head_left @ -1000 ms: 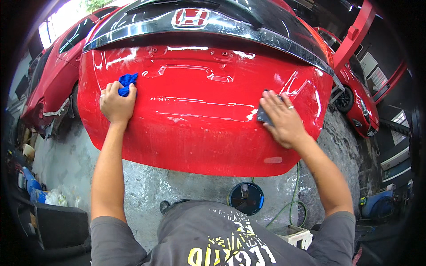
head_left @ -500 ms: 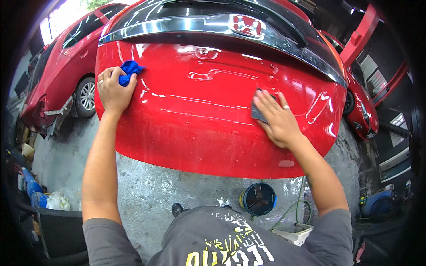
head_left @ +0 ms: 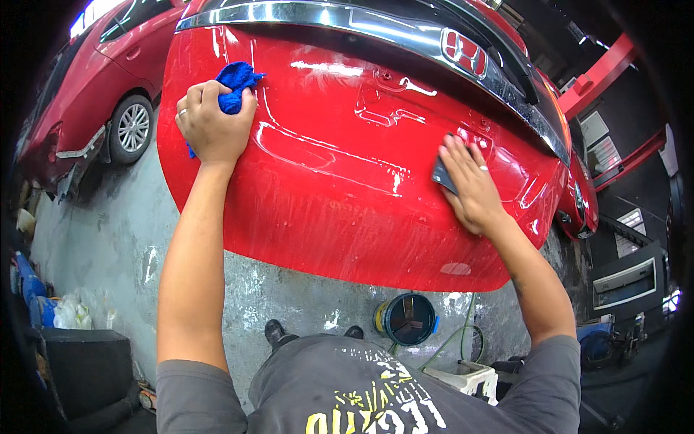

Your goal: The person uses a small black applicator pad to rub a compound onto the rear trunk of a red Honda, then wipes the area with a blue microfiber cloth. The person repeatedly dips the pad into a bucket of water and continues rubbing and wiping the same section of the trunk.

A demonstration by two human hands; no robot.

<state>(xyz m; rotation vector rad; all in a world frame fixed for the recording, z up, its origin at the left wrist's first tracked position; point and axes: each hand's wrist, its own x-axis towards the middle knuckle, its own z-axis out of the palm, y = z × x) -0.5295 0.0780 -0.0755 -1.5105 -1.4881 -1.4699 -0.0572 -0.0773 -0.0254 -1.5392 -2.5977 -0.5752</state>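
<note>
Grey floor [head_left: 289,298] at 6 o'clock; red tailgate [head_left: 343,163] at 12, long axis 10-to-4; blue cloth [head_left: 235,83] at 11, gripped in left hand [head_left: 215,129], fingers curled; dark pad [head_left: 442,176] at 2, jutting toward 9 from beneath right hand [head_left: 474,186], fingers flattened.

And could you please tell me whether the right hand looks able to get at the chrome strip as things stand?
Probably yes: the right hand is on the red panel below the chrome strip, with nothing visible blocking the way, though the dark pad beneath it might hinder a grasp.
</note>
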